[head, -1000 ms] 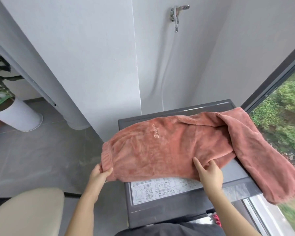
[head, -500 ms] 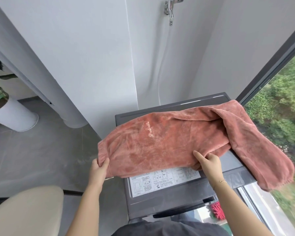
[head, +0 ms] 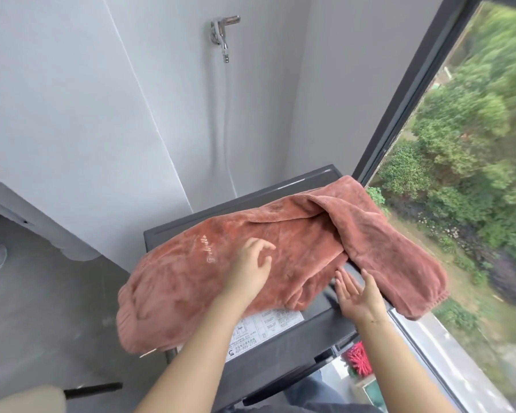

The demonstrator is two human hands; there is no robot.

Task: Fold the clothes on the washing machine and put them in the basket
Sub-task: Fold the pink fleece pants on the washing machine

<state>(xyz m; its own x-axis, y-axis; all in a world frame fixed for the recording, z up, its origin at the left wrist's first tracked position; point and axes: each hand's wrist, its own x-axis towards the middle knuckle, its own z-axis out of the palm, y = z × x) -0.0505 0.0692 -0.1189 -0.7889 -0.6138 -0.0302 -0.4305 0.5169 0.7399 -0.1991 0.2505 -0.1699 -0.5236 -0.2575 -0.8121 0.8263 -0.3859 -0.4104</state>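
Chrome wall tap (head: 223, 31) with a white hose (head: 221, 138) running down the pale grey wall (head: 72, 99), dark-framed window (head: 405, 93) onto green trees (head: 471, 138), grey tiled floor (head: 42, 308), red bristly brush (head: 358, 358) low by the glass, beige rounded object (head: 18, 400) at bottom left

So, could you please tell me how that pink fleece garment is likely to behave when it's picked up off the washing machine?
The pink fleece garment is probably floppy: it creases and one leg droops over the washing machine edge. It looks plush, so likely light but bulky. Lifted by one hand, the loose ends would probably sag; the left hand and right hand together seem safer.
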